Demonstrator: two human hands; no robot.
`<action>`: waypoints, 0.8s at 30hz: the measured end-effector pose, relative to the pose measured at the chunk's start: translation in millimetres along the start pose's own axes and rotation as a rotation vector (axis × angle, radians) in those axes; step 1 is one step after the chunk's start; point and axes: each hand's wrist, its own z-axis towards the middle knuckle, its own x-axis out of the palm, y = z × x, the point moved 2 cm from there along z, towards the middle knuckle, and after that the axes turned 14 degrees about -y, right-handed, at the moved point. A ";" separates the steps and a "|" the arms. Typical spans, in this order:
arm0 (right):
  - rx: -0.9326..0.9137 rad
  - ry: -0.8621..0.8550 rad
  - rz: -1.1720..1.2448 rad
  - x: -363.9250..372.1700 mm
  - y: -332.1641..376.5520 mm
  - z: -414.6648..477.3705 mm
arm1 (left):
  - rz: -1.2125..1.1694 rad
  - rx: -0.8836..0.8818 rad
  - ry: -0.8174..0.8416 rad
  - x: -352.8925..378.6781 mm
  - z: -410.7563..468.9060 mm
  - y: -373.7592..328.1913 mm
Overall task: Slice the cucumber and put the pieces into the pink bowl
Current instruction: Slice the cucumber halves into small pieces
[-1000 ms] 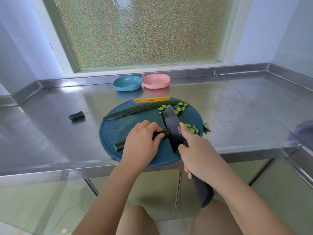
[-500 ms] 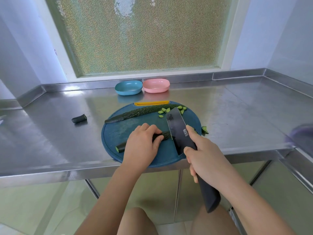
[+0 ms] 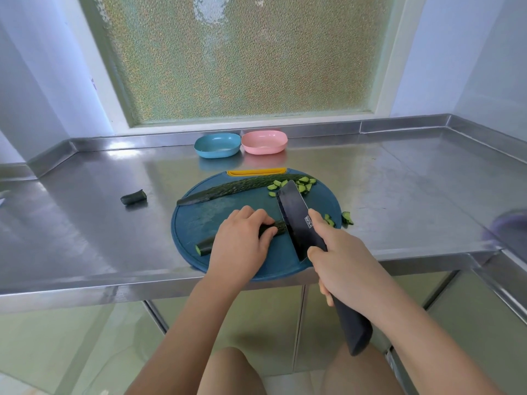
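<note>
At the centre of the frame, the left hand [image 3: 239,243] curls over a cucumber piece [image 3: 206,246] and holds it down on the round blue cutting board [image 3: 196,223]. The right hand [image 3: 339,260] grips the knife [image 3: 296,220], its blade standing at the piece's right end. A long cucumber half [image 3: 236,187] and cut pieces [image 3: 302,185] lie at the board's upper part. The pink bowl [image 3: 264,141] sits above the board, beside a blue bowl [image 3: 217,145]. A cucumber end [image 3: 133,197] lies on the counter [image 3: 85,223] at left.
</note>
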 end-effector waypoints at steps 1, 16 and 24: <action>0.006 0.004 0.009 -0.2 0.1 0.7 | -0.001 0.000 0.002 0.1 0.2 0.2; 0.015 0.031 -0.016 9.4 -4.7 -7.5 | -0.003 -0.012 -0.013 -0.1 -0.6 0.5; 0.030 -0.035 0.099 1.7 -5.7 -11.3 | -0.007 0.001 -0.022 0.2 -0.9 0.7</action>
